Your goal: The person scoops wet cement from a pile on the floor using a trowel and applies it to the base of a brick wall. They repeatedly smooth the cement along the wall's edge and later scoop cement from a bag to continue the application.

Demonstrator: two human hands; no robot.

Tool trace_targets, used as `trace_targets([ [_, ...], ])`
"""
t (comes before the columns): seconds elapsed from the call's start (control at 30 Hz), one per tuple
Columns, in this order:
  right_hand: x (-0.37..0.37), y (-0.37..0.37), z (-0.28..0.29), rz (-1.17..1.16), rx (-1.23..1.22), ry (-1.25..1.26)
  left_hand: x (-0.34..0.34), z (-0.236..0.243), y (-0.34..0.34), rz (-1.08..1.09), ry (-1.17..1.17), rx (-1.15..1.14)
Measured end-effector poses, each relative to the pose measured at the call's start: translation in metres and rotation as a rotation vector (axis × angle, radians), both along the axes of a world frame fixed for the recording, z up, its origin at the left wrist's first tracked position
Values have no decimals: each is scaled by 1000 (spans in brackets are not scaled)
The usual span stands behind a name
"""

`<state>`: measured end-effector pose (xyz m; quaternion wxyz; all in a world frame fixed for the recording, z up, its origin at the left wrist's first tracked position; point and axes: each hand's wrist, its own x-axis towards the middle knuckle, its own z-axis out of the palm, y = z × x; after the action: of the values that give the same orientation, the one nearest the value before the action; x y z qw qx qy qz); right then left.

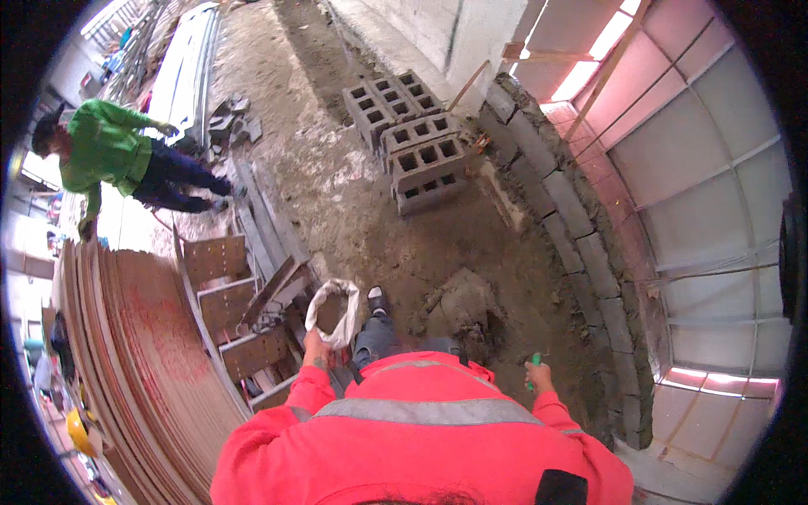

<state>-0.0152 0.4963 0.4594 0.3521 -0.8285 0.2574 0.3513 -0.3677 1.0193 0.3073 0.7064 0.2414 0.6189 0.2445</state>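
My left hand (316, 349) is closed on the rim of a white woven sack (348, 313), which stands with its mouth rolled open and something brownish inside. Closed around a green handle (533, 372), my right hand (543, 379) is low on my right side; the working end of this tool does not show clearly. On the ground ahead, between my two hands, lies a heap of wet grey mortar (461, 299). One of my shoes (378, 300) shows beside the sack.
Hollow concrete blocks (427, 157) are stacked ahead. A low block wall (575, 206) curves along my right. To my left stand many upright brown boards (139, 337) and wooden formwork (252, 349). A person in green (114, 151) stands at far left, one hand by the boards.
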Motion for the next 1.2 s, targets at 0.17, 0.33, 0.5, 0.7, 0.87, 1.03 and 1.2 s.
trace_targets([
  [0.17,31,87,11,-90,98,-38,175,65,146,89,-342,-141],
  [0.33,92,165,15,-258,193,-24,369,141,236,-84,-575,-189],
  [0.5,211,267,0,-154,299,4,540,161,320,-215,-507,-93],
  [0.7,420,415,-4,398,220,48,704,122,377,-192,-338,-61],
  [0.87,533,545,13,355,368,105,764,15,332,66,-437,-174],
  [1.03,543,660,-40,152,651,453,704,-109,309,-103,100,73],
  [1.2,540,684,-114,89,494,458,741,-79,287,-769,878,500],
])
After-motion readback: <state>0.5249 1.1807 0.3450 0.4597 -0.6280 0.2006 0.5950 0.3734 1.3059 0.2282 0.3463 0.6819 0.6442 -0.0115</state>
